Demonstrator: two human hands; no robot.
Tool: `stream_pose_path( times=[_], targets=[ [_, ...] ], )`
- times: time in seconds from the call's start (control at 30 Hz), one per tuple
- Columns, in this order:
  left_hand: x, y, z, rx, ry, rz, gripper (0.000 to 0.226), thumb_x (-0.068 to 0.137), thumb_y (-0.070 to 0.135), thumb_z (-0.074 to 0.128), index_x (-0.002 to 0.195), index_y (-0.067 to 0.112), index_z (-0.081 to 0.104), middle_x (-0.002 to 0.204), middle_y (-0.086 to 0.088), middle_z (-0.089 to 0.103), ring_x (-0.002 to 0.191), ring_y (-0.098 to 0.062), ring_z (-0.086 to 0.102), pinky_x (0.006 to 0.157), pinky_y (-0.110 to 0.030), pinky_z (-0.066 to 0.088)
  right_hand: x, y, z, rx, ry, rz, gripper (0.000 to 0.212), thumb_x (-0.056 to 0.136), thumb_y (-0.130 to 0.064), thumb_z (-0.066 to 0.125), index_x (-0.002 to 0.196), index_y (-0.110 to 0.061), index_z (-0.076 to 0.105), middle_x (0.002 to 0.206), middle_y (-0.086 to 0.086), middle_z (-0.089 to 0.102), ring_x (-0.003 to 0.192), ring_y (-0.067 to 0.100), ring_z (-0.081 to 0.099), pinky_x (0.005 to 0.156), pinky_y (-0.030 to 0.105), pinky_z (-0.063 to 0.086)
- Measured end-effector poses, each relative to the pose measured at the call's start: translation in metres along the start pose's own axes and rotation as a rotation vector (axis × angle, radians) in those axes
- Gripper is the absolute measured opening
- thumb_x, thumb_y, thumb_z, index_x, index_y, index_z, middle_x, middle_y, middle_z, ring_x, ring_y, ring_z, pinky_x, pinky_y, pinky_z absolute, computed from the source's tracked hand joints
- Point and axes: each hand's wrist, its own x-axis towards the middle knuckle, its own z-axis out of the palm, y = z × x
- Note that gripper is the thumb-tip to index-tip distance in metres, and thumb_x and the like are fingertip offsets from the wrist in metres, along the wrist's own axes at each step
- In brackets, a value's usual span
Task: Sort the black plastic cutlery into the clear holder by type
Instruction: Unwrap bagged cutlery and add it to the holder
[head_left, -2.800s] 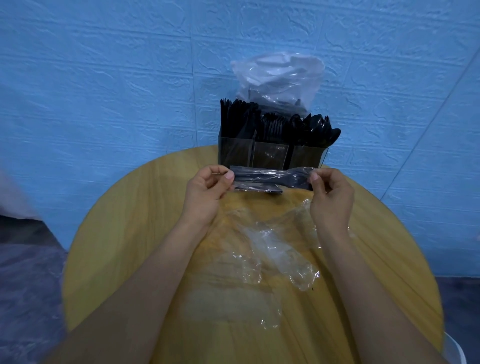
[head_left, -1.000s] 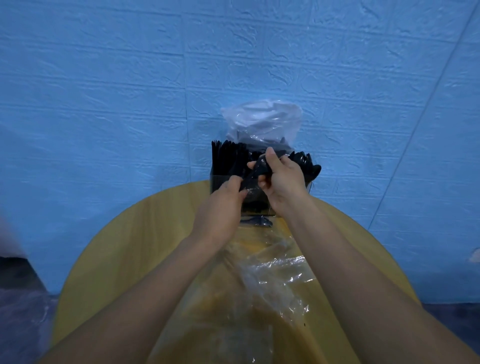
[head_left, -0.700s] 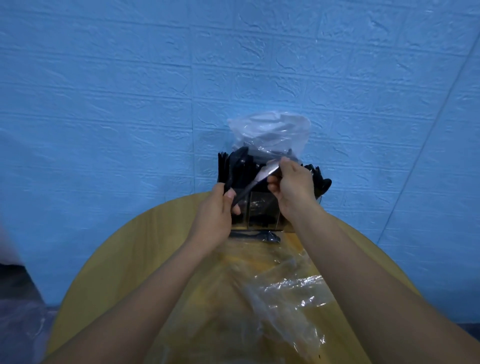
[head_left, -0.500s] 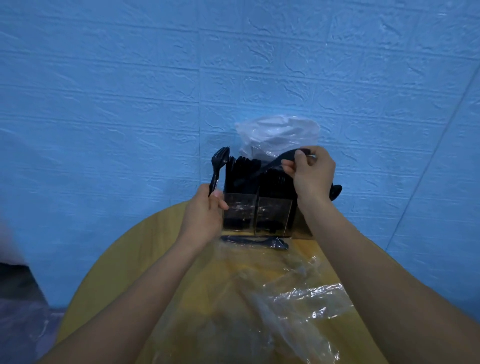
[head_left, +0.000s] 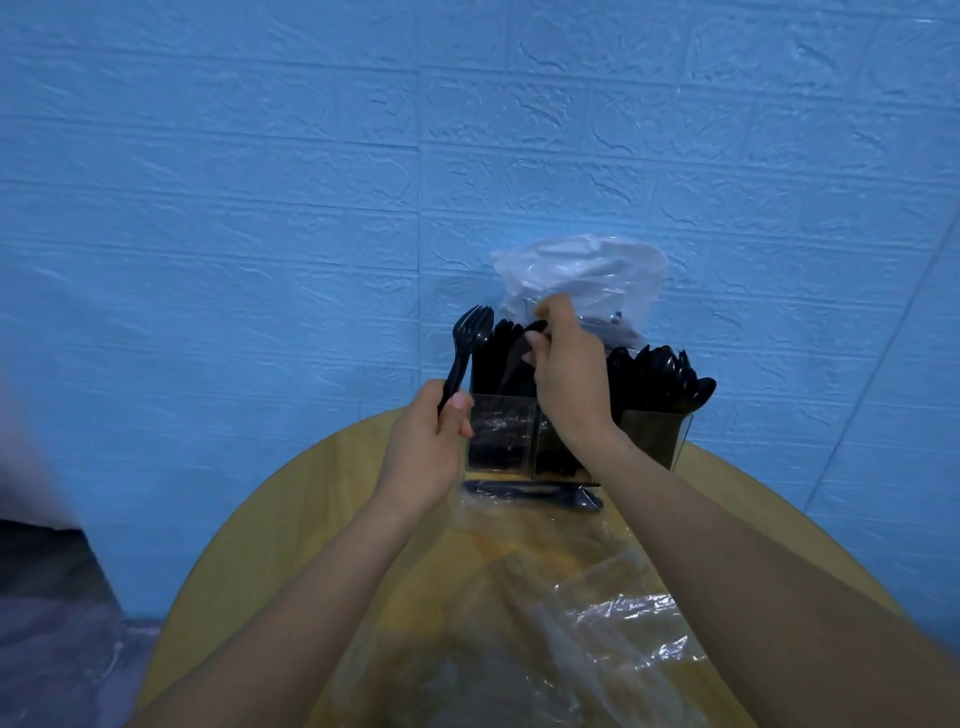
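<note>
Gripping a black fork (head_left: 470, 338) by its handle, the left hand (head_left: 426, 447) holds it upright just left of the clear holder (head_left: 574, 441). Above the holder's middle compartment, the right hand (head_left: 569, 384) pinches a black utensil (head_left: 535, 326). A wrapped cutlery packet (head_left: 535, 493) lies on the worktop (head_left: 291, 519) against the holder's front.

Clear holder (head_left: 652, 434) is standing upright at the table's far edge, its compartments packed with black cutlery: spoons (head_left: 670, 376) are filling the right section. One black fork (head_left: 466, 345) is standing tines-up, just left of the holder. Another black piece (head_left: 535, 327), possibly a knife, is sitting over the middle compartment. A wrapped black set (head_left: 535, 493) is lying flat before the holder
</note>
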Motion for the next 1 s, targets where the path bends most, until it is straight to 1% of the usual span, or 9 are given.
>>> stream_pose_path(
  times=[0.13, 0.27, 0.33, 0.4, 0.5, 0.63, 0.73, 0.9, 1.0],
  targets=[
    [-0.002, 0.001, 0.001, -0.006, -0.017, -0.008, 0.024, 0.101, 0.023, 0.038, 0.1, 0.01, 0.057, 0.069, 0.007, 0.051, 0.058, -0.002, 0.044, 0.054, -0.009, 0.036, 0.004, 0.001, 0.01, -0.115, -0.054, 0.004, 0.003, 0.095, -0.002, 0.045, 0.097, -0.004, 0.047, 0.071, 0.008, 0.056, 0.074, 0.022, 0.059, 0.056, 0.036, 0.043],
    [-0.004, -0.001, 0.005, -0.04, -0.052, -0.024, 0.021, 0.1, 0.024, 0.041, 0.096, 0.011, 0.057, 0.067, 0.008, 0.05, 0.054, -0.001, 0.042, 0.054, -0.015, 0.034, 0.005, 0.0, 0.011, -0.206, -0.076, -0.067, 0.022, 0.095, -0.005, 0.047, 0.088, 0.005, 0.065, 0.087, 0.014, 0.057, 0.082, 0.028, 0.052, 0.063, 0.032, 0.032],
    [-0.004, -0.001, 0.008, -0.065, -0.078, -0.016, 0.018, 0.099, 0.023, 0.043, 0.092, 0.013, 0.056, 0.065, 0.008, 0.05, 0.052, 0.0, 0.042, 0.056, -0.02, 0.034, 0.003, -0.005, 0.005, -0.092, -0.049, -0.026, 0.027, 0.097, -0.008, 0.045, 0.083, 0.006, 0.062, 0.081, 0.014, 0.055, 0.081, 0.028, 0.052, 0.063, 0.034, 0.03],
    [-0.004, 0.0, 0.012, -0.072, -0.108, -0.002, 0.016, 0.099, 0.02, 0.043, 0.093, 0.013, 0.056, 0.063, 0.008, 0.049, 0.05, 0.001, 0.042, 0.055, -0.02, 0.033, -0.001, -0.011, -0.007, 0.188, -0.036, 0.175, 0.033, 0.1, -0.02, 0.042, 0.085, 0.001, 0.063, 0.081, 0.016, 0.062, 0.075, 0.022, 0.056, 0.069, 0.037, 0.041],
    [-0.006, 0.002, 0.021, -0.056, -0.14, 0.027, 0.015, 0.099, 0.017, 0.043, 0.092, 0.017, 0.056, 0.063, 0.009, 0.049, 0.055, 0.001, 0.044, 0.054, -0.014, 0.033, -0.011, -0.016, -0.029, 0.558, -0.07, 0.409, 0.027, 0.099, -0.028, 0.046, 0.097, -0.009, 0.064, 0.083, 0.003, 0.063, 0.066, 0.005, 0.054, 0.065, 0.026, 0.045],
    [-0.014, 0.009, 0.035, -0.051, -0.188, 0.073, 0.018, 0.099, 0.02, 0.042, 0.094, 0.014, 0.057, 0.063, 0.009, 0.049, 0.059, 0.003, 0.048, 0.058, -0.014, 0.036, -0.02, -0.006, -0.05, 0.593, -0.121, 0.418, 0.01, 0.085, -0.012, 0.068, 0.088, -0.016, 0.059, 0.068, -0.008, 0.058, 0.057, -0.006, 0.056, 0.055, 0.009, 0.044],
    [-0.018, 0.014, 0.044, -0.075, -0.209, 0.068, 0.03, 0.101, 0.026, 0.034, 0.088, 0.011, 0.057, 0.065, 0.009, 0.05, 0.059, 0.001, 0.047, 0.059, -0.015, 0.036, -0.021, 0.006, -0.063, 0.572, -0.121, 0.455, 0.016, 0.086, -0.009, 0.067, 0.087, -0.022, 0.057, 0.072, -0.005, 0.059, 0.068, 0.002, 0.059, 0.058, 0.011, 0.047],
    [-0.016, 0.013, 0.056, -0.117, -0.25, 0.01, 0.031, 0.101, 0.025, 0.034, 0.091, 0.009, 0.059, 0.069, 0.006, 0.053, 0.06, -0.009, 0.044, 0.062, -0.029, 0.036, -0.022, 0.02, -0.077, 0.623, -0.073, 0.462, 0.018, 0.084, -0.004, 0.067, 0.083, -0.019, 0.059, 0.059, -0.011, 0.063, 0.058, -0.003, 0.062, 0.057, 0.012, 0.048],
    [-0.015, 0.014, 0.06, -0.134, -0.242, -0.018, 0.03, 0.102, 0.025, 0.034, 0.085, 0.012, 0.056, 0.073, -0.001, 0.056, 0.055, -0.012, 0.041, 0.056, -0.031, 0.035, -0.021, 0.026, -0.083, 0.659, -0.003, 0.517, 0.017, 0.084, -0.002, 0.067, 0.082, -0.017, 0.058, 0.067, -0.003, 0.062, 0.062, 0.005, 0.061, 0.059, 0.015, 0.05]
  ],
)
